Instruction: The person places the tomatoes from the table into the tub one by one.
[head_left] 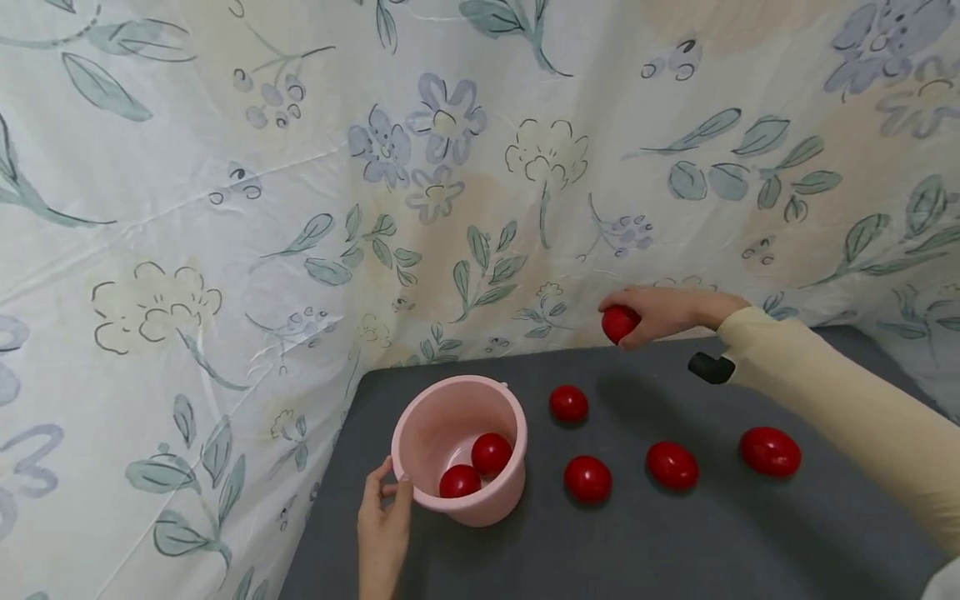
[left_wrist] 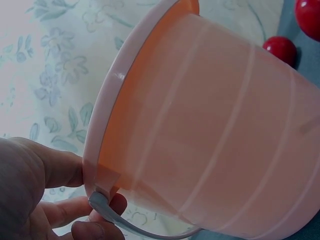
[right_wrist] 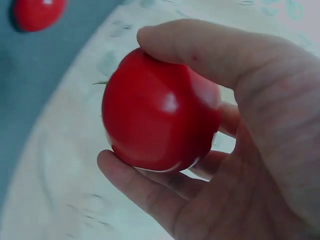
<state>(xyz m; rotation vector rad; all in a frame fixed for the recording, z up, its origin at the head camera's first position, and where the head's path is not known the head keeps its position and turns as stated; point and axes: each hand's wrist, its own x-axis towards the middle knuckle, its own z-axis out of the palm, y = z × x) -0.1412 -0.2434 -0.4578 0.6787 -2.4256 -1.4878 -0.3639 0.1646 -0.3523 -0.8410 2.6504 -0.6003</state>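
Note:
A red tomato [right_wrist: 160,112] with a bit of green stem is gripped between the thumb and fingers of my right hand [right_wrist: 225,135]. In the head view this right hand [head_left: 660,312] holds the tomato [head_left: 619,323] up over the table's far edge. My left hand [head_left: 385,517] pinches the near-left rim of a pink bucket [head_left: 459,385]. The left wrist view shows my left thumb on the rim of the bucket [left_wrist: 200,115] and fingers by its grey handle [left_wrist: 125,224]. Inside the bucket lie two tomatoes [head_left: 491,454].
Right of the bucket, several tomatoes are spread over the dark grey table [head_left: 525,558]: one at the back [head_left: 568,403], another nearer [head_left: 588,479], others farther right [head_left: 770,452]. A floral cloth [head_left: 480,208] hangs behind the table and along its left side.

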